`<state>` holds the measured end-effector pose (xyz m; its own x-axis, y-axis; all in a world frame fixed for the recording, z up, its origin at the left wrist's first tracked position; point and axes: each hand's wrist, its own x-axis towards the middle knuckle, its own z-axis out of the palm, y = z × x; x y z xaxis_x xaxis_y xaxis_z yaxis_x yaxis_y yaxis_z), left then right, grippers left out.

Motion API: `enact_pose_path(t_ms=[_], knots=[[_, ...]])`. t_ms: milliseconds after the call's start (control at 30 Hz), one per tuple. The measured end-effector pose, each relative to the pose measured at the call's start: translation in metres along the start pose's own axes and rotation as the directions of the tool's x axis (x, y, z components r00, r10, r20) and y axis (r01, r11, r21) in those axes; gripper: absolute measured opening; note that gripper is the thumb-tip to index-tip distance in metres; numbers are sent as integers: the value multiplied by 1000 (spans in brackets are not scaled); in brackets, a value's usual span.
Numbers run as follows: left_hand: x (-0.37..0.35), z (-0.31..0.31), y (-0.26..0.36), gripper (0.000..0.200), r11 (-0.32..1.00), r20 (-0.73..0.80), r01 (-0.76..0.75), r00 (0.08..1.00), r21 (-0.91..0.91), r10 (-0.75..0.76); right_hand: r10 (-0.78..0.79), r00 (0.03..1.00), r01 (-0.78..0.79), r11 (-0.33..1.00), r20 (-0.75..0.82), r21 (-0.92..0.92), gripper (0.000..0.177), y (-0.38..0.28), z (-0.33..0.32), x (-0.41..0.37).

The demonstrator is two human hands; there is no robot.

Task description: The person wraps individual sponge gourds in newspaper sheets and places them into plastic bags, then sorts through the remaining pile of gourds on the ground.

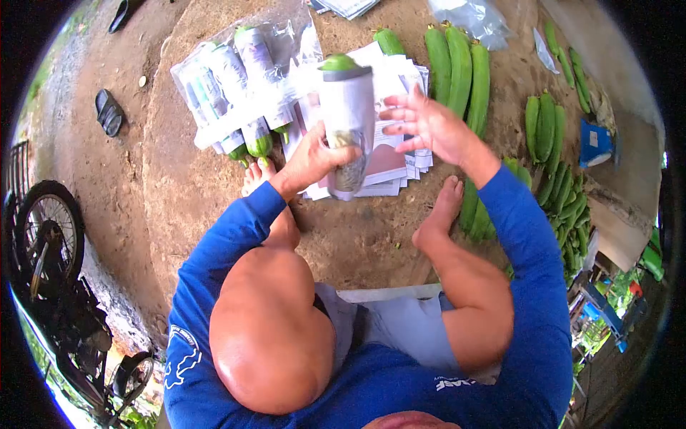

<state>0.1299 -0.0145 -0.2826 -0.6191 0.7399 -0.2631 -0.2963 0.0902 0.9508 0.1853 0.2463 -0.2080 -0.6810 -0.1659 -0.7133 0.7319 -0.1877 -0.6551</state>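
Observation:
My left hand (314,159) is closed around a long green gourd wrapped in printed paper (348,100), held upright over the ground sheets. Its green end pokes out at the top of the wrap. To the right, my right hand (434,127) is open, fingers spread, touching nothing. Beneath both hands lies a stack of printed paper sheets (411,170). Left of it, a clear plastic bag (191,75) holds several paper-wrapped gourds (230,66), their green ends showing near my foot.
Several bare green gourds (459,68) lie in a row beyond my right hand. More gourds (547,129) are grouped farther right, near a blue container (595,143). A plastic sheet (471,18) lies at the top. Sandals (109,113) and a motorbike wheel (50,229) are at left.

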Motion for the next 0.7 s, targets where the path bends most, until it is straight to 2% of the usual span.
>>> enact_pose_path(t_ms=[33, 67, 100, 167, 200, 300, 333, 367, 400, 433, 467, 500, 533, 567, 600, 633, 700], knots=[[0, -4, 5, 46, 971, 56, 168, 985, -168, -161, -26, 1000, 26, 998, -3, -51, 92, 5, 14, -6], [6, -9, 2, 40, 978, 68, 159, 986, -132, -151, -73, 997, 73, 981, 4, -182, 94, 15, 27, -8], [6, -10, 3, 38, 961, 68, 188, 982, -203, -178, -121, 993, 120, 943, 16, -310, 97, 31, 34, -2], [4, -12, 1, 34, 907, 78, 246, 969, -342, -233, -338, 940, 317, 833, 37, -453, 100, 96, 30, 36], [3, -14, -15, 30, 862, 92, 325, 945, -390, -315, -295, 956, 249, 795, 6, -554, 94, 74, 47, 20], [-6, -2, -4, 24, 653, 108, 254, 961, -713, -257, -153, 984, 175, 920, 87, -352, 85, 59, 59, 8], [-5, -9, -13, 36, 672, 197, 284, 959, -684, -205, -244, 968, 249, 909, 57, -335, 72, 58, 65, 3], [-4, -16, -15, 42, 833, 212, 317, 946, -454, -245, -219, 974, 222, 902, 50, -370, 70, 57, 64, 0], [-3, -22, 2, 49, 926, 218, 329, 932, -186, -288, -195, 980, 193, 894, 37, -405, 67, 56, 58, -4], [-1, -29, 14, 55, 943, 212, 318, 919, 98, -332, -172, 985, 164, 884, 21, -438, 65, 55, 53, -10], [4, -42, 19, 71, 932, 219, 144, 949, 334, -225, -168, 986, 155, 924, -6, -349, 60, 57, 48, -13], [4, -58, 15, 72, 798, 105, -75, 994, 598, 15, -139, 990, 122, 921, -20, -369, 59, 57, 41, -17], [16, -65, 21, 79, 631, -66, 57, 998, 774, -10, -110, 993, 87, 919, -38, -385, 59, 59, 34, -21], [19, -76, 28, 77, 282, -87, -6, 945, 959, 316, -81, 995, 52, 915, -56, -399, 58, 63, 28, -25], [23, -83, 34, 81, 72, -46, 14, 879, 997, 475, -93, 995, 69, 919, -44, -388, 56, 73, 25, -27], [34, -95, 27, 72, 1, -17, 20, 844, 1000, 536, -80, 997, 65, 914, -21, -399, 57, 79, 26, -26], [55, -118, 14, 46, 23, -78, 75, 941, 997, 328, -48, 998, 56, 904, 28, -425, 58, 88, 31, -28]])
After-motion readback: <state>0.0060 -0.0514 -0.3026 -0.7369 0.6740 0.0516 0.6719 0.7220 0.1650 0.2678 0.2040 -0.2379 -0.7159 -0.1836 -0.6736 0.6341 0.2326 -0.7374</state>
